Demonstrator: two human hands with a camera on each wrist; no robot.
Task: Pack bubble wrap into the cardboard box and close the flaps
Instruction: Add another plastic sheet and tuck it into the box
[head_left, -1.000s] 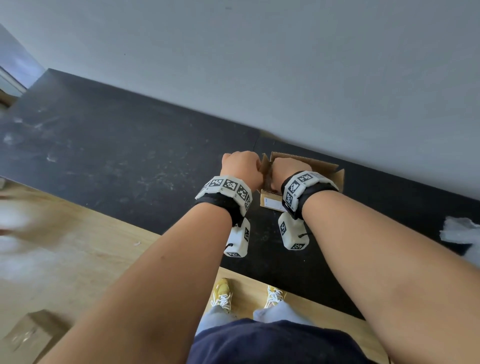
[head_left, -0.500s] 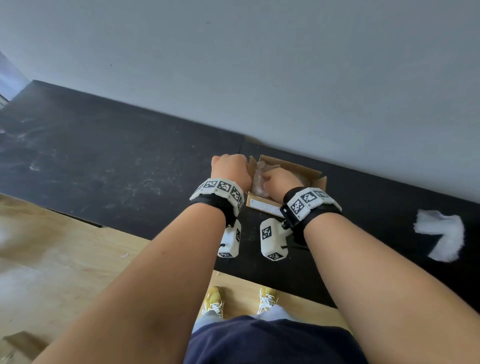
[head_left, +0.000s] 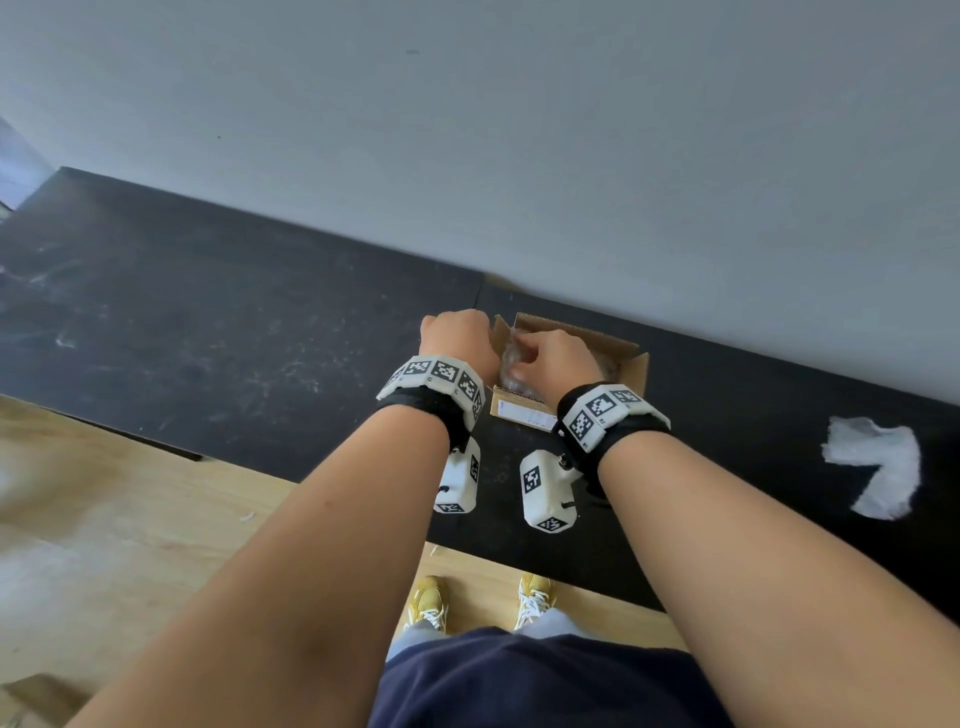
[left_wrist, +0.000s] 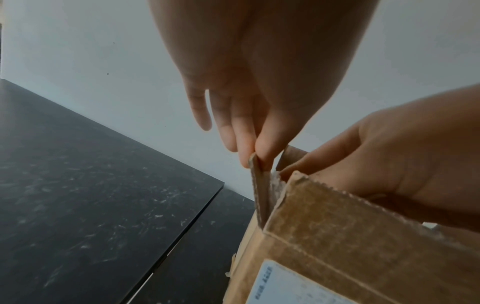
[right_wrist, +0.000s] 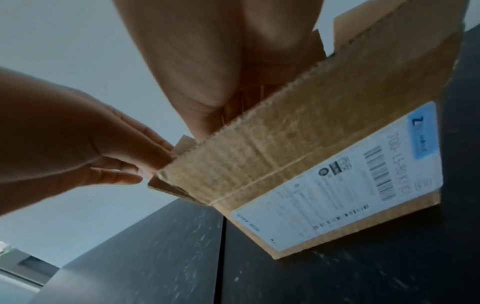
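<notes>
Left hand (left_wrist: 249, 86) pinches cardboard box (head_left: 631, 364) side flap (left_wrist: 259, 191); right hand (head_left: 558, 358) inside box on bubble wrap (head_left: 511, 358), finger state hidden.

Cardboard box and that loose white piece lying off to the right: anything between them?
Nothing: in the head view only bare black tabletop separates the cardboard box from the white piece.

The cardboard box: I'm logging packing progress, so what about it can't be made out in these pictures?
- How full: in the head view the right hand covers most of the bubble wrap inside the cardboard box.
- Right fingers: both wrist views lose them behind the box wall.
- Label: fine print blurred.
</notes>
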